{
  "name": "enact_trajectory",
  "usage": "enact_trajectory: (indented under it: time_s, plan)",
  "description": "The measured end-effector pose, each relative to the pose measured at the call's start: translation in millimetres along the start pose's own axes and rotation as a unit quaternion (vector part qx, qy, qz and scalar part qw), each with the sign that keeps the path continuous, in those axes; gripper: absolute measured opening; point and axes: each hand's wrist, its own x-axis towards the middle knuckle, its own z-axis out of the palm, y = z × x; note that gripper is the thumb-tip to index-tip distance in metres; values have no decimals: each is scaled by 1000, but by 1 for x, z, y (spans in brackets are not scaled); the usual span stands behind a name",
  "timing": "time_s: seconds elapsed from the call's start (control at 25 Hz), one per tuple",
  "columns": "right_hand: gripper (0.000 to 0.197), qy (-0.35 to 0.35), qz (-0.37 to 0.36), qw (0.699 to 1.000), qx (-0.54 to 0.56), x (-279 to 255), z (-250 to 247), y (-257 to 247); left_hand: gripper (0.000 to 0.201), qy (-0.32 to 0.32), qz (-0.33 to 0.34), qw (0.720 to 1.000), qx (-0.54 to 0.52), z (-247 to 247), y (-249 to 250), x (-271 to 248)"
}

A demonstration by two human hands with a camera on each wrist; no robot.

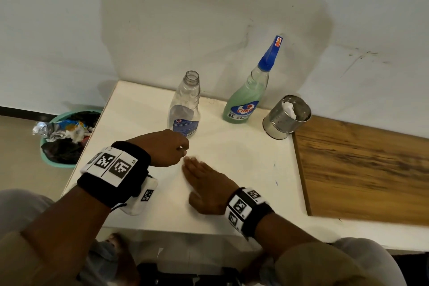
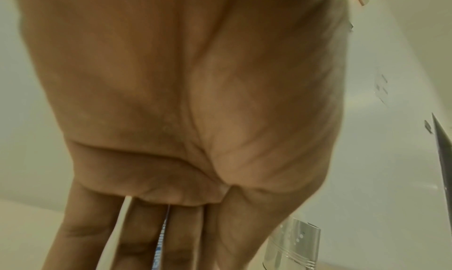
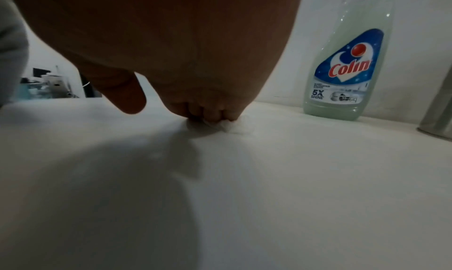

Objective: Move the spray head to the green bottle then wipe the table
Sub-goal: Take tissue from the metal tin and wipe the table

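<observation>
The green bottle [image 1: 243,102] [image 3: 347,71] stands at the back of the white table [image 1: 243,169] with the blue spray head [image 1: 270,55] on its neck. Left of it stands a clear bottle [image 1: 185,104] with an open neck and no cap. My right hand [image 1: 197,167] [image 3: 210,112] lies flat mid-table, fingers pressing a white tissue [image 3: 227,126] onto the surface. My left hand [image 1: 183,150] hovers just left of it, in front of the clear bottle, fingers [image 2: 137,235] hanging downward and holding nothing.
A perforated steel holder [image 1: 286,116] [image 2: 293,245] with white tissue stands right of the green bottle. A wooden board [image 1: 362,169] adjoins the table on the right. A teal bin [image 1: 62,137] full of rubbish sits on the floor at the left. A wall runs behind.
</observation>
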Motion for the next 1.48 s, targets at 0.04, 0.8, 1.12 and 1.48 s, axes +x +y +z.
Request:
enact_trajectory:
  time_s: [0.04, 0.8, 1.12, 1.48]
  plan:
    - [74, -1, -11, 1000, -19, -7, 5, 5, 34, 0, -1, 1000, 0, 0, 0, 0]
    - [94, 71, 166, 975, 127, 56, 12, -59, 33, 14, -11, 1000, -3, -4, -6, -3]
    - [82, 35, 32, 998, -34, 17, 19, -22, 34, 17, -13, 1000, -22, -7, -6, -6]
    - [87, 83, 400, 902, 137, -52, 29, 90, 34, 8, -13, 1000, -16, -4, -5, -2]
